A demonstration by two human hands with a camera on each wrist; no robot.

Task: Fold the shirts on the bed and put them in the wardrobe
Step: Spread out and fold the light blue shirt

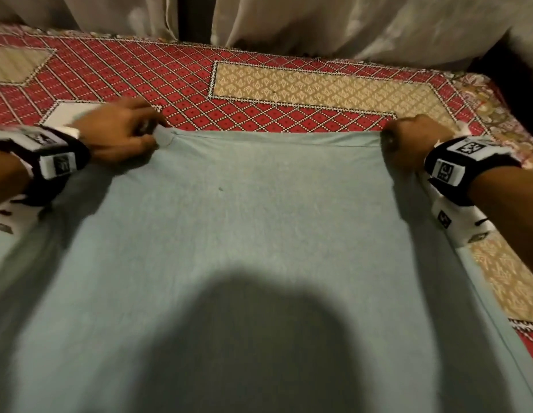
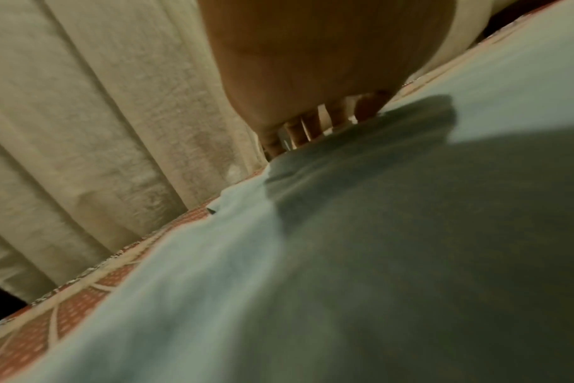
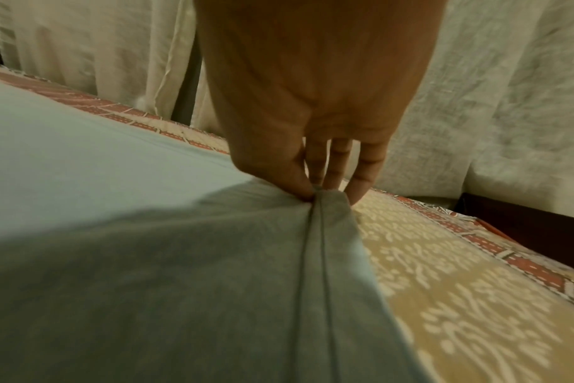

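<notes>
A pale grey-green shirt (image 1: 259,234) lies spread flat over the bed and fills most of the head view. My left hand (image 1: 122,135) pinches its far left corner, and my right hand (image 1: 408,138) pinches its far right corner. In the right wrist view the thumb and fingers (image 3: 299,181) clamp a small bunched fold of the shirt (image 3: 148,259) at its hem. In the left wrist view my left hand (image 2: 311,108) has its fingertips down on the edge of the shirt (image 2: 377,259). The far hem runs straight between both hands.
The bed (image 1: 199,84) carries a red diamond-patterned cover with beige panels. Pale curtains (image 1: 319,22) hang right behind its far edge. A white flat thing (image 1: 65,114) lies on the cover behind my left hand. My head's shadow falls on the shirt's near part.
</notes>
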